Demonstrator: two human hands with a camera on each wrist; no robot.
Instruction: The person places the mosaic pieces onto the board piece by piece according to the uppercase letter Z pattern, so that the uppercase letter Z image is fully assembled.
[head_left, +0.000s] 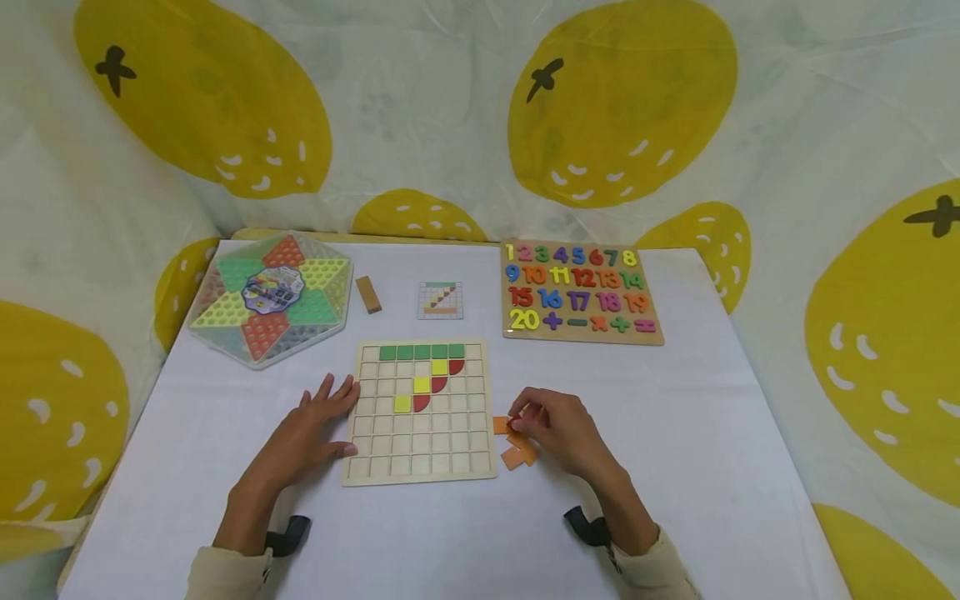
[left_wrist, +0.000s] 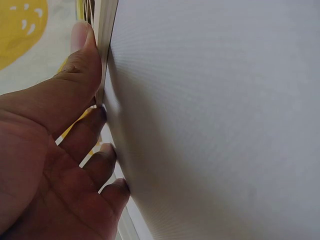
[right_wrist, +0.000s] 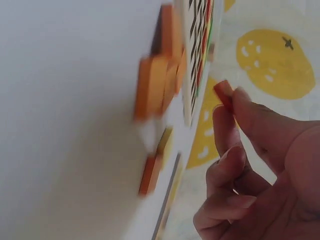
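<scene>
A square wooden grid board [head_left: 450, 437] lies mid-table, with a row of green tiles [head_left: 405, 352] at its top. Below them, yellow tiles [head_left: 422, 385] and red quarter-round tiles [head_left: 438, 385] step down to the left. My left hand [head_left: 303, 442] rests with spread fingers along the board's left edge, thumb at the lower side. Between thumb and fingertip, my right hand [head_left: 562, 429] pinches a small red tile [right_wrist: 225, 95] beside the board's right edge. Several orange tiles [head_left: 514, 457] lie loosely under and beside that hand, partly hidden by it.
Behind the board lie a small pattern card [head_left: 440, 309] and a narrow wooden block [head_left: 368, 295]. A hexagonal Chinese checkers board [head_left: 320, 337] sits at the back left. At the back right is a colourful wooden number puzzle [head_left: 585, 332]. A patterned cloth hangs behind the table.
</scene>
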